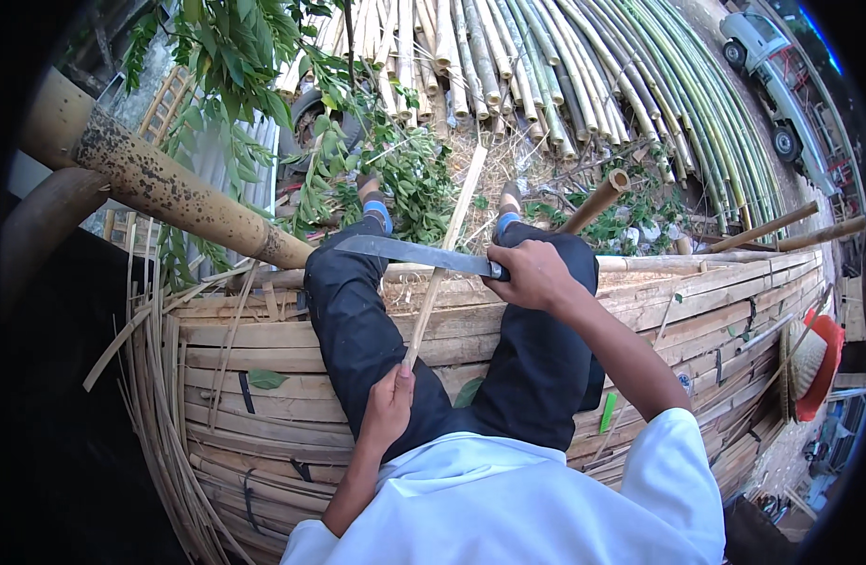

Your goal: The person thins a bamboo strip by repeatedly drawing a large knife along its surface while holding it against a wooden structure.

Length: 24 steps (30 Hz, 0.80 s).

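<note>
My left hand (388, 407) is closed around the lower end of a pale split bamboo strip (462, 212), which slants up and away between my knees. In my right hand (534, 273) is the dark handle of a large knife (416, 254), a machete-like blade pointing left. The blade lies across the strip near its middle, above my knees; whether it cuts into the strip I cannot tell. I sit on a bench of stacked bamboo slats (433, 325), legs apart in dark trousers.
Many long bamboo poles (583, 85) lie beyond my feet. A thick bamboo pole (169, 174) crosses at left, beside leafy branches (235, 56). Thin strips (160, 405) hang at the left edge. An orange-rimmed basket-like thing (817, 367) is at right; a truck (772, 85) stands far right.
</note>
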Available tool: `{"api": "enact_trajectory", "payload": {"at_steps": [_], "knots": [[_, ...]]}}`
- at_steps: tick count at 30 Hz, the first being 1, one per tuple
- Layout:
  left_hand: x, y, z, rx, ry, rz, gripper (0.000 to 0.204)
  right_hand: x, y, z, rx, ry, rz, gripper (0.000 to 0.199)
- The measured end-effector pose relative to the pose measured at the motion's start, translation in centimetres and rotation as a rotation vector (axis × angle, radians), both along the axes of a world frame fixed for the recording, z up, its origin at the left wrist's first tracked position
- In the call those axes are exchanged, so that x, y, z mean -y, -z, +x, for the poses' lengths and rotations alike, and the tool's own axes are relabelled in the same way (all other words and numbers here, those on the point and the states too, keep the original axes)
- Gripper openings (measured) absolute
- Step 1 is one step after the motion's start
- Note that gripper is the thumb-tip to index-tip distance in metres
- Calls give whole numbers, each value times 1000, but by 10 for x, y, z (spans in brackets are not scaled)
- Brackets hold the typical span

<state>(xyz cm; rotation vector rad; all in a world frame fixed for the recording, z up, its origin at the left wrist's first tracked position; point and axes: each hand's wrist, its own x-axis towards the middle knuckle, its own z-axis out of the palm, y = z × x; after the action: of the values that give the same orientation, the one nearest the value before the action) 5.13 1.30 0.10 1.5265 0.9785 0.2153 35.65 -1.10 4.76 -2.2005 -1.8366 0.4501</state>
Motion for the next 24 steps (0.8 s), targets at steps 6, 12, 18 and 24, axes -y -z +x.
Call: {"api": "enact_trajectory", "payload": {"at_steps": [6, 12, 18, 24], "knots": [[9, -20, -3, -126, -17, 260, 49, -23, 8, 40, 97, 302, 24, 23], [10, -31, -2, -235, -11, 378, 36, -9, 7, 34, 72, 199, 85, 20], [10, -21, -5, -162, -102, 277, 36, 3, 12, -4, 74, 48, -9, 19], [10, -25, -2, -137, -88, 205, 37, 18, 9, -45, -17, -100, -115, 22]]}}
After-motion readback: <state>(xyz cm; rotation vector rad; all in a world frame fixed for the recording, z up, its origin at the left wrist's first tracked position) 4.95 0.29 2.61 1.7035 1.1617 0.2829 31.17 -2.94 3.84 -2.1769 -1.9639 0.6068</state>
